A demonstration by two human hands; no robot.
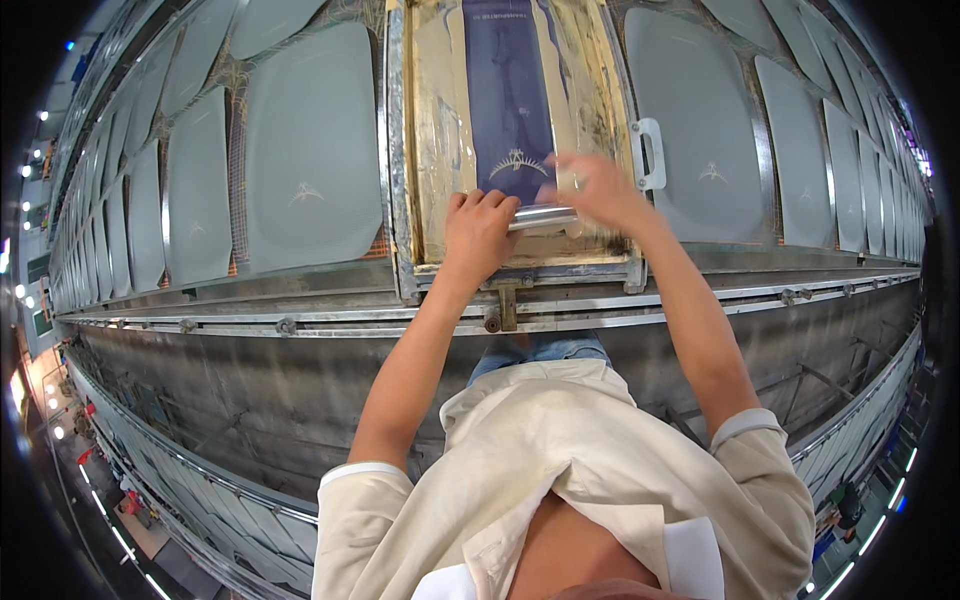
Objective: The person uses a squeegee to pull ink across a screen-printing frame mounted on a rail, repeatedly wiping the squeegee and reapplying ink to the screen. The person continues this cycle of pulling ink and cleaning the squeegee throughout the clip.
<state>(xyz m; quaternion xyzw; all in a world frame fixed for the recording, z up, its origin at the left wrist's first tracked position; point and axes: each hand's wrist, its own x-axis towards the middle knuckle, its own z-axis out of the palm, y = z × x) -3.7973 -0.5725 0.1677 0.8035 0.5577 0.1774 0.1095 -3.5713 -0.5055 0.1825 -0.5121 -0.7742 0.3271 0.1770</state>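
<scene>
Screen-printing frame (397, 180): squarely in front of the worker, its yellow-stained border surrounding a purple mesh window (505, 80) with a pale crown-like emblem (520, 162).
Metal squeegee bar (542, 217): inside the frame, toward its near end, lying crosswise just below the emblem.
Left hand (482, 230): closed around the bar's left end, knuckles up.
Right hand (603, 195): over the frame's right part, blurred, fingers loosely spread by the bar's right end; I can't tell if they touch.
White handle (652, 155): on the frame's right side.
Grey panels (310, 130): in rows left and right of the frame, several bearing small pale prints.
Metal rail (370, 318): running along the frame's near side.
</scene>
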